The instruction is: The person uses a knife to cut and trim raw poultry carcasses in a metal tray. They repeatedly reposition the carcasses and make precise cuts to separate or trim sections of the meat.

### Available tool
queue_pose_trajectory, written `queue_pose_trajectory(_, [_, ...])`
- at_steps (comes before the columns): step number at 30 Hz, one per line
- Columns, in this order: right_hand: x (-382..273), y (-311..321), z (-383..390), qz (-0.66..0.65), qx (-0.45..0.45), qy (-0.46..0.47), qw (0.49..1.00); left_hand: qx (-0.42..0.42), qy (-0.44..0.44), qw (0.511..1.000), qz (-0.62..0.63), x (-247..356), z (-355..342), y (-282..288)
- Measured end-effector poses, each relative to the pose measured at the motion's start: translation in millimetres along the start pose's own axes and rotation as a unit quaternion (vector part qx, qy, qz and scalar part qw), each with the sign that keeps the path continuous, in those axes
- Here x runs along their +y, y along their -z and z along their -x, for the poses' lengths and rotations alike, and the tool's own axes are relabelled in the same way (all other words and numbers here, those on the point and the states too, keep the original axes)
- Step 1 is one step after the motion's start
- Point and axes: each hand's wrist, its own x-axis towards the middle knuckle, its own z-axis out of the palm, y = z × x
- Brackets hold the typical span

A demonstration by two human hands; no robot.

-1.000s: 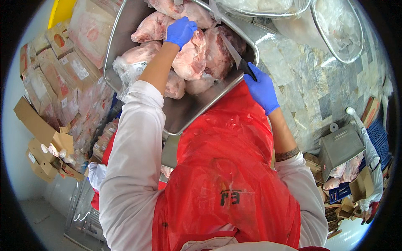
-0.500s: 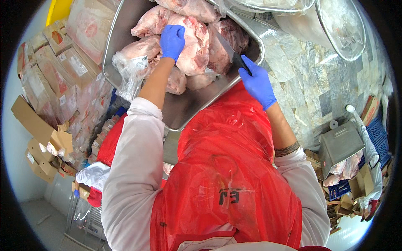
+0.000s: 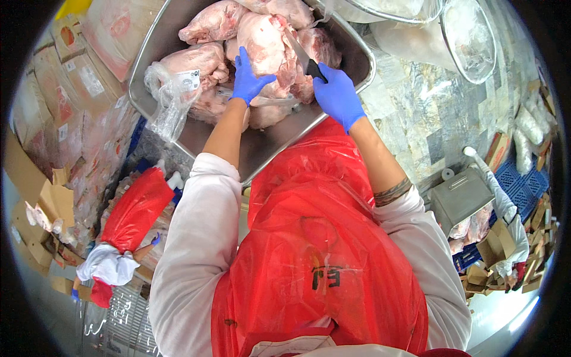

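My left hand [image 3: 248,82], gloved in blue, rests with spread fingers against a large pale pink piece of raw meat [image 3: 264,44]. My right hand [image 3: 339,100] is closed round the black handle of a knife [image 3: 310,65], whose blade lies along the right side of that piece. Several more meat pieces [image 3: 205,24] fill a steel tub [image 3: 135,86] in front of my red apron. A crumpled clear plastic bag with a label [image 3: 160,104] hangs over the tub's left part. The knife's tip is hard to make out against the meat.
Stacked boxes [image 3: 80,77] and torn cardboard stand at left, with a co-worker in a red apron [image 3: 134,214] below them. Plastic-lined bins [image 3: 467,41] are at upper right. At lower right are a steel container [image 3: 461,193], blue crates [image 3: 529,184], cardboard and another person in white [image 3: 499,196].
My left hand has uncurled from a bent grip and slid lower on the meat. My right hand has moved left and up with the knife. The co-worker at left has come further into view.
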Motion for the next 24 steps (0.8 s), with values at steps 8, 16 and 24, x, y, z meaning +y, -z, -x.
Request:
queue_pose_trajectory(8, [6.6, -65.4, -21.9, -0.024, 0.038, 0.034, 0.998, 0.016, 0.004, 0.999, -0.036, -3.4, -5.1, -3.5])
queue_pose_trajectory(16, [-53.8, -114.4, -21.5, -0.588, -0.196, -0.404, 0.673, 0.072, -0.014, 0.997, -0.023, -16.6, 0.1, -11.0])
queue_pose_trajectory(24, [-140.5, -228.1, -79.9, -0.698, -0.053, -0.45, 0.554, -0.005, 0.125, 0.989, -0.083, 40.4, 22.9, 15.0])
